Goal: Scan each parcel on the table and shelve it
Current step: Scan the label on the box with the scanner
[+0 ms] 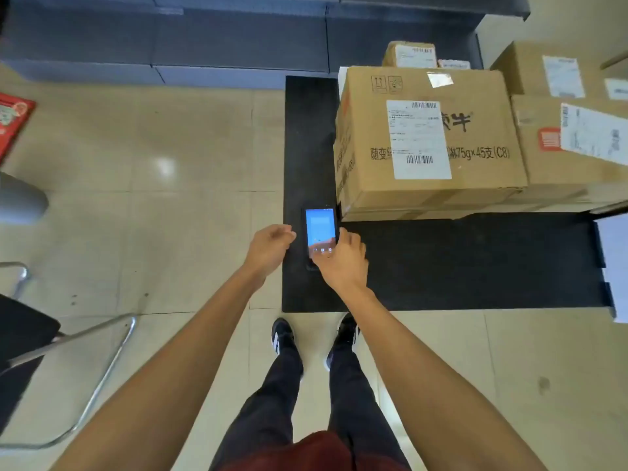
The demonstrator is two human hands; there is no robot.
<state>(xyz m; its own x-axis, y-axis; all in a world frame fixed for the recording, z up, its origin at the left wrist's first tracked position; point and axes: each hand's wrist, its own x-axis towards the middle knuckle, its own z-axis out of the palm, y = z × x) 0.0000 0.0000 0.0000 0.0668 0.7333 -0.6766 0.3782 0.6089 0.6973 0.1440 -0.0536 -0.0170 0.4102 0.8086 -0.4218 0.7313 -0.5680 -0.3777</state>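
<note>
1. Head view looks down on a black table (475,263) that fills the centre and right of the frame, with the person's two bare arms reaching up from the bottom edge.
2. A handheld scanner (320,232) with a lit blue screen lies on the table near its left edge, just beside the lower left corner of the large parcel.
3. The right hand (345,258) rests over the scanner's lower end, fingers curled round its body; how firmly it grips cannot be told.
4. The left hand (272,244) hovers at the table's left edge, just left of the scanner, fingers loosely curled and holding nothing.
5. The large parcel (428,141), a brown carton with a white barcode label on top, sits in the upper centre-right of the frame.
6. Another brown parcel (571,144) touches its right side, and smaller ones (409,54) lie behind at the upper right.
7. Grey shelving (204,39) runs across the top of the frame.
8. A metal chair frame (85,368) stands at lower left on the tiled floor (153,205).
</note>
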